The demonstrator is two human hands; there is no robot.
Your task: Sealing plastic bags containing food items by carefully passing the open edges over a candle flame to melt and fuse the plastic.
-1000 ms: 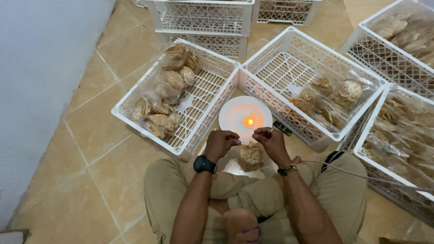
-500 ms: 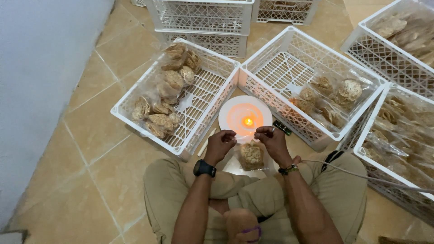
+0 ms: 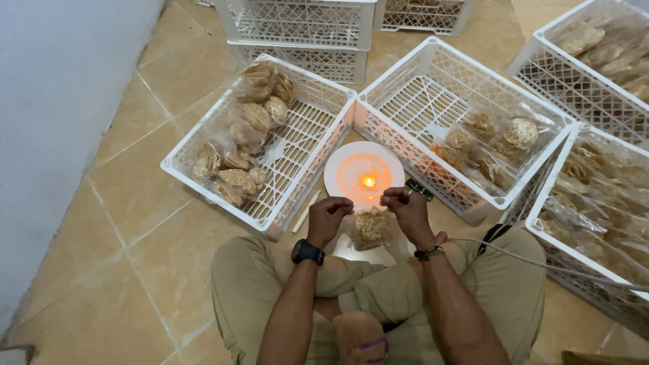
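Cracker bag (image 3: 370,228), clear plastic, hangs between both hands: left hand (image 3: 329,217) and right hand (image 3: 405,208) pinch its top just beside the lit candle (image 3: 368,181) on a white plate (image 3: 338,169).

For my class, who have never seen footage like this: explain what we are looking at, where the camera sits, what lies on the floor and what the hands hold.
There is no machine here. The camera is worn on a person's head and looks down at their own arms and crossed legs. They sit on a tiled floor. The left hand, with a black watch at the wrist, and the right hand together hold a small clear bag of round crackers by its top edge. Just beyond it a lit candle burns on a white plate. White plastic crates stand around, several holding more bagged crackers.
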